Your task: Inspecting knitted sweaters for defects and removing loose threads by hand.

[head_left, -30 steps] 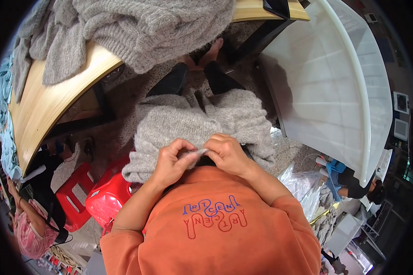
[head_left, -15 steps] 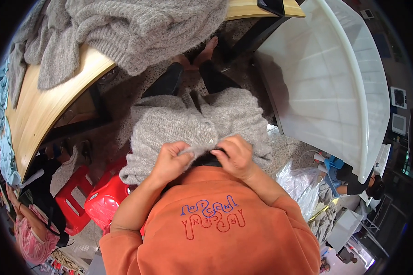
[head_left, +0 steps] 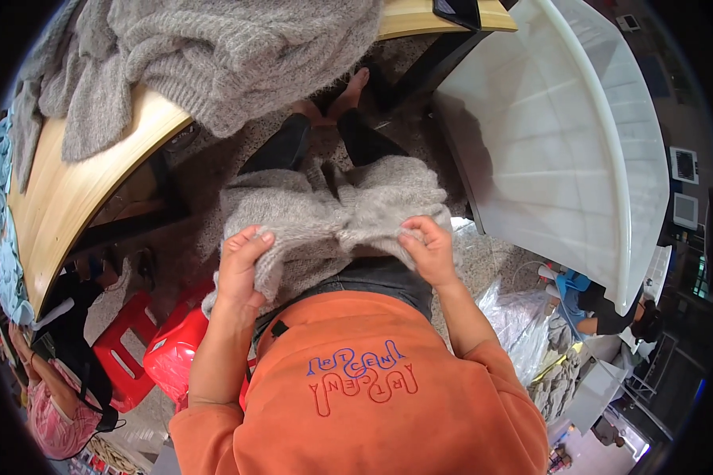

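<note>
A fuzzy grey-beige knitted garment (head_left: 293, 207) lies across my lap. Its near edge is stretched between my two hands, raised a little off my dark trousers. My left hand (head_left: 244, 260) pinches the knit on the left, with a fold hanging down below the fingers. On the right, my right hand (head_left: 429, 247) grips the same edge between thumb and fingers. The stretch of edge between them bunches slightly at the middle. Most of the garment's far part drapes over my knees.
More grey knitwear (head_left: 238, 59) is heaped on a wooden table (head_left: 127, 166) ahead. A large white bin (head_left: 547, 150) stands at my right, with clear plastic wrap (head_left: 515, 317) nearby. Red stools (head_left: 170, 356) are at my left. Other people sit on both sides.
My hands have moved apart from close together at the middle, the left going left and the right going right. The garment's near edge is now spread between them.
</note>
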`<state>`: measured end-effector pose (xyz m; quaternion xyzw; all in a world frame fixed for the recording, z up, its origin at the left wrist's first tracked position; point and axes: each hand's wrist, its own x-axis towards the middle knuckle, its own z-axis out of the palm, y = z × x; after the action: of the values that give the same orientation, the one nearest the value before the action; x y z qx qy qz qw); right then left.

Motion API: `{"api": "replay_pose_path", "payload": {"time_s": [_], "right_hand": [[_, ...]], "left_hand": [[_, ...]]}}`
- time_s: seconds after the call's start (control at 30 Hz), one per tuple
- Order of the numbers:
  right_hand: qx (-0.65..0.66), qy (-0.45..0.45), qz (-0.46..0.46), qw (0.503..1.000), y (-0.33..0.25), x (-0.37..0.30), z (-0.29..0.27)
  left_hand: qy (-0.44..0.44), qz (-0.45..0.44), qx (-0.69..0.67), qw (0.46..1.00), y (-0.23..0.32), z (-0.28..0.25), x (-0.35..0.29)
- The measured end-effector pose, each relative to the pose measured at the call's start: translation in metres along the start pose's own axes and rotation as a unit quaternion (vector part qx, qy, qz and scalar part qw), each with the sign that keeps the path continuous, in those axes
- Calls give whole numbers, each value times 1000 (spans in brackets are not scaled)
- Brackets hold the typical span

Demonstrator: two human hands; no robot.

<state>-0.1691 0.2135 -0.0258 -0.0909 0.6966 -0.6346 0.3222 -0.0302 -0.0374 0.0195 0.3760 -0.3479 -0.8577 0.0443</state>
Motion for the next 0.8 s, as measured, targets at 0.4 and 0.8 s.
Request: {"api": "replay_pose_path", "payload": {"time_s": [0.4, 0.8], "right_hand": [[-327, 45, -312, 891, -25, -2, 7], [-276, -147, -509, 802, -52, 4, 70]], "left_hand": [[13, 19, 11, 1000, 0, 7, -2], [-144, -39, 122, 981, -19, 36, -4]]}}
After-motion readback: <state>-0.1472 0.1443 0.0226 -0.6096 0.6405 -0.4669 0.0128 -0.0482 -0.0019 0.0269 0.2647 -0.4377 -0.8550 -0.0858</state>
